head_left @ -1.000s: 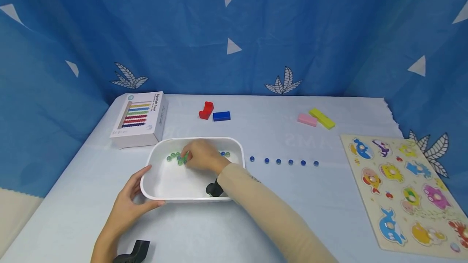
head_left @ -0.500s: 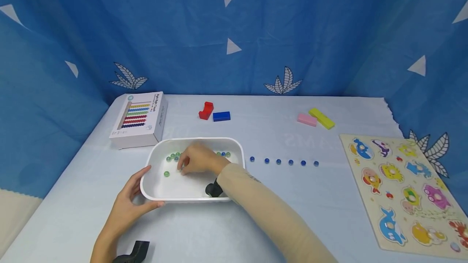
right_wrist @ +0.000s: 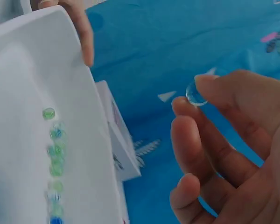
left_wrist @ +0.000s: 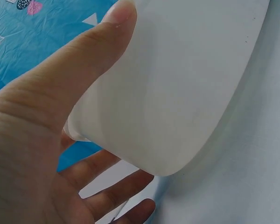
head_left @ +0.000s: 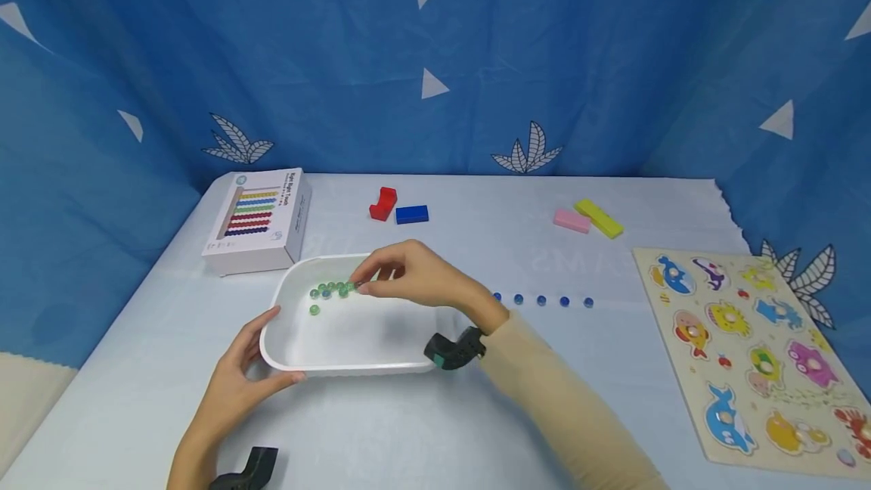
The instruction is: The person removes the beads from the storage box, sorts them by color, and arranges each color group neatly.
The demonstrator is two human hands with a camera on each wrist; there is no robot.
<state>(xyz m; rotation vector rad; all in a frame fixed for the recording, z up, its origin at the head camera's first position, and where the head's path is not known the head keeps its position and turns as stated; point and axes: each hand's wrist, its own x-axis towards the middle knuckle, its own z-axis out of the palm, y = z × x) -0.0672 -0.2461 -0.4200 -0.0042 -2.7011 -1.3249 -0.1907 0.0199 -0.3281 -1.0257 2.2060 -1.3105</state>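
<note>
A white tray (head_left: 354,369) stands on the table with several green and blue marbles (head_left: 327,293) grouped toward its far left side. My left hand (head_left: 234,380) holds the tray's left end, the thumb (left_wrist: 79,58) along the near wall and the fingers (left_wrist: 126,191) around the end. Over the tray's far right part, my right hand (head_left: 422,274) pinches a clear glass marble (right_wrist: 195,94) between thumb and fingertip. To the right of the tray, blue marbles (head_left: 541,300) lie in a row, partly hidden by the right wrist.
An abacus-picture box (head_left: 258,221) stands behind the tray at left. Red (head_left: 383,203) and blue (head_left: 412,215) blocks lie behind the tray; pink (head_left: 571,221) and yellow (head_left: 599,218) blocks are farther right. A sea-animal peg puzzle (head_left: 748,361) covers the right side.
My right hand has risen from the tray floor and shifted right, a marble now in its pinch. Its wrist covers the left end of the marble row. The left hand stays put.
</note>
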